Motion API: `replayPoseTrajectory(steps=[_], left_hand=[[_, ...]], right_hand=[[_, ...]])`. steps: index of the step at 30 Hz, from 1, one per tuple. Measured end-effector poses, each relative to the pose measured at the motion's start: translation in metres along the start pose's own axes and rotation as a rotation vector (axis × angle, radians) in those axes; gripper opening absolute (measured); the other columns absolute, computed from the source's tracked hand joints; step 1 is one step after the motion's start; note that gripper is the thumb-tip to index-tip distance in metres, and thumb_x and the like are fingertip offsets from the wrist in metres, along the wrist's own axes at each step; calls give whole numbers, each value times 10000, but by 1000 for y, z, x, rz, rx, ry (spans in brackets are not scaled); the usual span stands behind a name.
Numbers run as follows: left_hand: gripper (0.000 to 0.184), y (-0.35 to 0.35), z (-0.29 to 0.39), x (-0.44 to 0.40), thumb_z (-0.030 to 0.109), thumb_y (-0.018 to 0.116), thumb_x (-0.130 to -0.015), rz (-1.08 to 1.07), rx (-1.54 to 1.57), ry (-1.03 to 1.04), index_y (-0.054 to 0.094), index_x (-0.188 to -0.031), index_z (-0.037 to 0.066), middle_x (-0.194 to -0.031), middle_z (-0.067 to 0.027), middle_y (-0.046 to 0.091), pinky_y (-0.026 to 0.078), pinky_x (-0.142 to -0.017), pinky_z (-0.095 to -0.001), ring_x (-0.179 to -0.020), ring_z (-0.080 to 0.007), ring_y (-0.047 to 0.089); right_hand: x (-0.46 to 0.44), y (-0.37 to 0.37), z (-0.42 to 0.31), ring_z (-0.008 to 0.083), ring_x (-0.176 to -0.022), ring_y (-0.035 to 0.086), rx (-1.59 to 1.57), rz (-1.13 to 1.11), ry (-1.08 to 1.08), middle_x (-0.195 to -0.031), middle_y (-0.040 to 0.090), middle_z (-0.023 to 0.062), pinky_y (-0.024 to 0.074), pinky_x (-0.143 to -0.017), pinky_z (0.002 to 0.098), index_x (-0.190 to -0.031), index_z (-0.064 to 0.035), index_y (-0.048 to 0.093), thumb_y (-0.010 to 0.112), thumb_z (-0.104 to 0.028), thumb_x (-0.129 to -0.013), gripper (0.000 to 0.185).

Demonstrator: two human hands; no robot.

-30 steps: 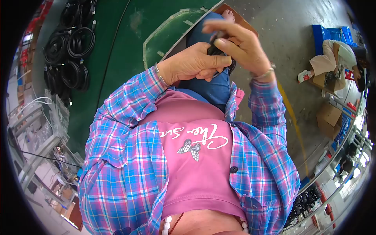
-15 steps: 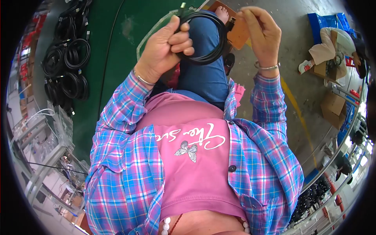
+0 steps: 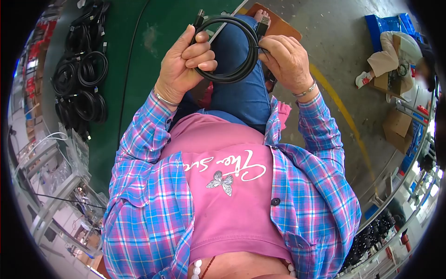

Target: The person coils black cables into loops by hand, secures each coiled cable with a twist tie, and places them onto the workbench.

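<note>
A coiled black cable [image 3: 248, 60] hangs over my blue-jeaned leg. My left hand [image 3: 188, 58] is wrapped round the coil's left side, with a black connector [image 3: 199, 18] sticking up above the thumb. On the right side of the coil, my right hand [image 3: 285, 60] pinches at a thin dark strand by the cable. A second connector with a metal end [image 3: 263, 25] stands up just above those fingers. What lies between the right fingertips is too small to make out fully.
Several black cable coils [image 3: 93, 69] lie on the green surface [image 3: 151, 46] at the left. An orange-brown board [image 3: 288, 31] is beyond my leg. At the right are a seated person [image 3: 388, 56], a cardboard box [image 3: 397, 128] and blue containers [image 3: 388, 28]. Metal racks stand lower left.
The right hand was raised and apart from the coil; it has come down to the coil's right side and pinches there. The left hand still holds the coil, slightly further left.
</note>
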State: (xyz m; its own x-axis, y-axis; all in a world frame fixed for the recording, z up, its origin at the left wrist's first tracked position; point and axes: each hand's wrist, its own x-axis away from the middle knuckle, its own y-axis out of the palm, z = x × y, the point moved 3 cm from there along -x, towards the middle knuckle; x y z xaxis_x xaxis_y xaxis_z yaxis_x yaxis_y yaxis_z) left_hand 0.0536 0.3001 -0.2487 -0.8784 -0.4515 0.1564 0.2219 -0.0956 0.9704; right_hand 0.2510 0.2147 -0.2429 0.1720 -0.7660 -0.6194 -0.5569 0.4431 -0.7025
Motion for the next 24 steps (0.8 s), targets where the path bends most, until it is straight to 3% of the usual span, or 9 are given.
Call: replayPoseTrajectory(steps=[5, 8, 11, 12, 16, 19, 20, 23, 24], left_hand=[[328, 0, 0, -2, 333, 339, -1017, -10, -51, -27, 477, -876, 71, -512, 85, 279, 354, -522, -238, -446, -47, 287], [337, -3, 2, -1, 350, 369, -1008, -53, -123, -51, 495, -893, 60, -525, 94, 277, 353, -540, -240, -465, -36, 290], [357, 5, 4, 3, 362, 375, -1005, -48, -338, 22, 508, -902, 47, -534, 88, 271, 343, -529, -236, -469, -40, 289], [365, 11, 4, 6, 366, 375, -1004, -35, -469, 84, 512, -903, 44, -537, 84, 268, 340, -524, -234, -471, -42, 290], [398, 39, 5, 17, 381, 363, -1004, -73, -1110, 281, 527, -896, 35, -549, 75, 277, 329, -508, -249, -481, -53, 293], [411, 40, 8, 20, 398, 364, -999, -26, -1151, 266, 522, -884, 37, -555, 69, 281, 341, -543, -259, -491, -71, 295], [412, 35, 9, 17, 400, 370, -997, 0, -1033, 256, 524, -885, 35, -557, 66, 281, 348, -557, -261, -494, -75, 296], [401, 22, 7, 17, 393, 395, -990, 74, -809, 241, 537, -886, 33, -563, 60, 290, 368, -610, -275, -510, -85, 306], [399, 21, 5, 19, 390, 399, -989, 94, -795, 252, 540, -885, 33, -564, 59, 294, 370, -612, -278, -512, -84, 310]], right_hand=[[-3, -10, -7, 304, -764, 598, -49, -29, -48, -857, 619, 98, 484, -672, 358, -929, -51, 590, 675, -130, -771, 196], [-2, -8, -8, 249, -675, 594, -141, 38, -42, -736, 591, 63, 472, -573, 324, -846, -95, 580, 674, -166, -802, 126], [8, -3, -15, 216, -590, 569, -584, -79, 350, -641, 539, 71, 455, -531, 305, -805, -69, 558, 608, -136, -858, 99], [9, 1, -17, 171, -487, 483, -804, -120, 564, -559, 461, 41, 396, -478, 280, -768, -54, 522, 494, -175, -936, 209], [26, 40, -19, 112, -421, 324, -2316, -209, 1004, -530, 369, -21, 285, -411, 238, -769, -77, 494, 368, -272, -993, 322], [27, 51, -29, 100, -414, 336, -2632, -182, 1017, -521, 362, -10, 298, -400, 232, -795, -79, 513, 379, -288, -994, 319], [28, 52, -28, 99, -426, 388, -2600, -128, 1035, -538, 433, 3, 331, -412, 225, -824, -67, 536, 385, -345, -994, 359], [24, 36, -19, 107, -462, 461, -1574, 14, 1118, -610, 542, 23, 380, -439, 222, -878, -43, 572, 394, -379, -990, 396], [26, 29, -10, 114, -550, 541, -1194, -39, 1118, -756, 630, 60, 439, -513, 212, -988, -15, 607, 479, -337, -968, 346]])
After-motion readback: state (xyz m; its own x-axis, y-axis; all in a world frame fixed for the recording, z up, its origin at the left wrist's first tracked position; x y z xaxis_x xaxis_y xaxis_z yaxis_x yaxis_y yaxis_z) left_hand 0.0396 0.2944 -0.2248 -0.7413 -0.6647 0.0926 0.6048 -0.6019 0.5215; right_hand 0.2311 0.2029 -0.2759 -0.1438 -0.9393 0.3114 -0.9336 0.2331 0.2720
